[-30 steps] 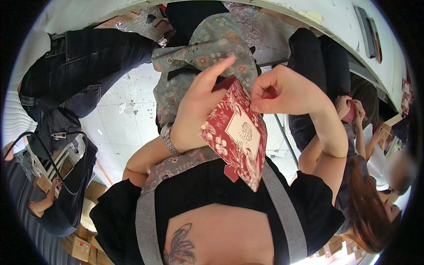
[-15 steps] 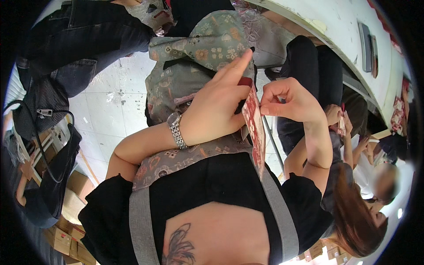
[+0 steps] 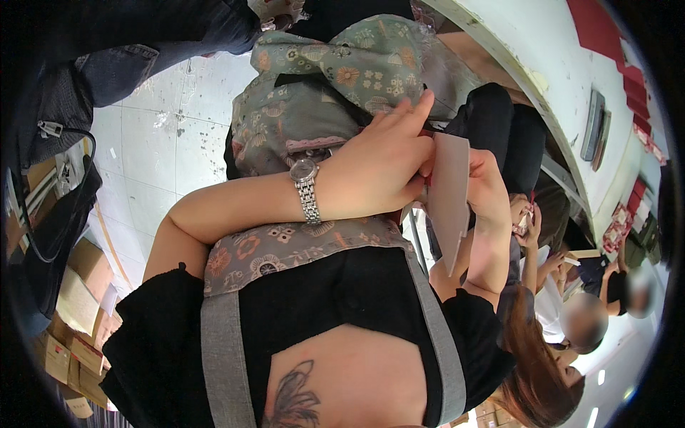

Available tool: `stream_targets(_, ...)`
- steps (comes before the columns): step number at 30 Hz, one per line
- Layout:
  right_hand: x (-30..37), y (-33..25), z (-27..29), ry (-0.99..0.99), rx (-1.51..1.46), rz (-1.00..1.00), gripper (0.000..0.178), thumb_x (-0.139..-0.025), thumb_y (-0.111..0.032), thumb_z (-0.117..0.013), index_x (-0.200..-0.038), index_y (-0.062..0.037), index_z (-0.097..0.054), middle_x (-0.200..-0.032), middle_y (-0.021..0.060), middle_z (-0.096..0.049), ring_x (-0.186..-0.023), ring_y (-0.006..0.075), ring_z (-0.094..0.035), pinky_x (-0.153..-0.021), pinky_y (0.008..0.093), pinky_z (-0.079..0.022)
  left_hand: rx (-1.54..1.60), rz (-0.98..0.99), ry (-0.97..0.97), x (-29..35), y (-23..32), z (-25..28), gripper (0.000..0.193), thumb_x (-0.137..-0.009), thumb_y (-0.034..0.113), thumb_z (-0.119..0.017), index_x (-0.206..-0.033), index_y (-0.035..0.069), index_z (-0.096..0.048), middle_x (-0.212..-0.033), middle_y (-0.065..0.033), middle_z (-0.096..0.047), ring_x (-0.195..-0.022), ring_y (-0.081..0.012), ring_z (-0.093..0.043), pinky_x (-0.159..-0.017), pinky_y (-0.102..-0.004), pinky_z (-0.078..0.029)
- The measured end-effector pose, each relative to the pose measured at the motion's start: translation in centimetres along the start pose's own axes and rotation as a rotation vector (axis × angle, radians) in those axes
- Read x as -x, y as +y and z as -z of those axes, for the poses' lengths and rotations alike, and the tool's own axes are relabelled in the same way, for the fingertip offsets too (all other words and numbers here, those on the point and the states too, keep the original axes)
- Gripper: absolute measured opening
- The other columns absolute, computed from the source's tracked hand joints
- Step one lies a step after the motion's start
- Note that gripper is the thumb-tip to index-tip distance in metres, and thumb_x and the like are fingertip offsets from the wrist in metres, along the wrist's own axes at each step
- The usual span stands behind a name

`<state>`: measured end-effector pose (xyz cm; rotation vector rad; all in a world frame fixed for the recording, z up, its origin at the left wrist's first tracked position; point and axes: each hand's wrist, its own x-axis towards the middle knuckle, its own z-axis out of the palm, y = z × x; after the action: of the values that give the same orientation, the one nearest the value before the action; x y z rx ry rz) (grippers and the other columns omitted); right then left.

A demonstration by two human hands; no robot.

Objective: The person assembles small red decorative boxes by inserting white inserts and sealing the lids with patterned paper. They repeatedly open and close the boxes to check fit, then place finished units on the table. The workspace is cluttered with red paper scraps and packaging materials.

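A thin paper card (image 3: 449, 192) is upright in front of my body, its plain pale side showing and its lower corner hanging down. My left hand (image 3: 378, 160) pinches its left side between thumb and forefinger, while the other fingers stretch away. A bit of red shows at that pinch. On the card's right side my right hand (image 3: 487, 182) grips it, with the fingertips partly hidden behind it. A silver watch (image 3: 305, 187) is on my left wrist. Beneath my hands, a grey-green floral apron (image 3: 285, 135) covers my lap.
A white table (image 3: 549, 85) curves along the right, with dark flat bars (image 3: 594, 125) and red printed papers (image 3: 621, 225) on it. Co-workers sit at right, one with hands (image 3: 526, 217) on a small red-and-white piece. Cardboard boxes (image 3: 68, 357) stand at lower left.
The card has turned from its red patterned side to its pale side. My right hand, earlier at its edge with curled fingers, is now partly behind it. The view has shifted slightly.
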<state>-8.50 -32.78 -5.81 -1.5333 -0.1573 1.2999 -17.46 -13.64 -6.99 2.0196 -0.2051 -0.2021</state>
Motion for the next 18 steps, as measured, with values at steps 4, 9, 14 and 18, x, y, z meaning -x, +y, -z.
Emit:
stream_targets(4, 0.1, 1.1, 0.5, 0.02, 0.0, 0.029, 0.014, -0.081, -0.011, -0.069, -0.078, 0.002, -0.065, -0.072, 0.0015, -0.062, -0.069, 0.0062, -0.053, -0.063, 0.0222, -0.041, -0.036, -0.019, 0.031, 0.4, 0.3, 0.3, 0.032, -0.074, 0.016, -0.067, -0.101, 0.002, -0.055, -0.144, -0.0312, -0.016, -0.131, -0.0481, -0.023, -0.103, -0.0467, -0.034)
stream_targets(9, -0.4, 1.1, 0.0, 0.023, 0.052, 0.086, 0.015, -0.08, -0.013, -0.07, -0.078, 0.0016, -0.065, -0.071, 0.0012, -0.061, -0.069, 0.0062, -0.053, -0.063, 0.022, -0.041, -0.055, -0.011, 0.051, 0.3, -0.2, -0.4, 0.05, -0.072, 0.019, -0.071, -0.114, 0.0, -0.05, -0.143, -0.0301, -0.019, -0.132, -0.0442, -0.023, -0.105, -0.0435, -0.032)
stream_targets(14, 0.2, 2.0, 0.0, 0.121, 0.234, 0.213, 0.025, -0.079, -0.014, -0.071, -0.099, -0.0004, -0.064, -0.096, 0.0048, -0.062, -0.072, 0.0075, -0.05, -0.063, 0.0224, -0.041, 0.24, 0.065, 0.022, -0.2, -0.8, -0.3, 0.027, -0.071, 0.017, -0.068, -0.086, 0.0, -0.053, -0.128, -0.0226, -0.038, -0.112, -0.0333, -0.046, -0.091, -0.0395, -0.042)
stream_targets(18, -0.3, -0.9, -2.0, 0.198, 0.39, 0.611, 0.048, -0.074, 0.004, -0.057, -0.121, -0.0042, -0.052, -0.118, 0.008, -0.049, -0.082, 0.0136, -0.047, -0.073, 0.0238, -0.041, 0.382, 0.042, 0.088, -0.3, -1.2, -1.5, 0.019, -0.068, 0.014, -0.067, -0.066, 0.001, -0.053, -0.124, -0.0191, -0.044, -0.095, -0.0285, -0.059, -0.073, -0.0356, -0.05)
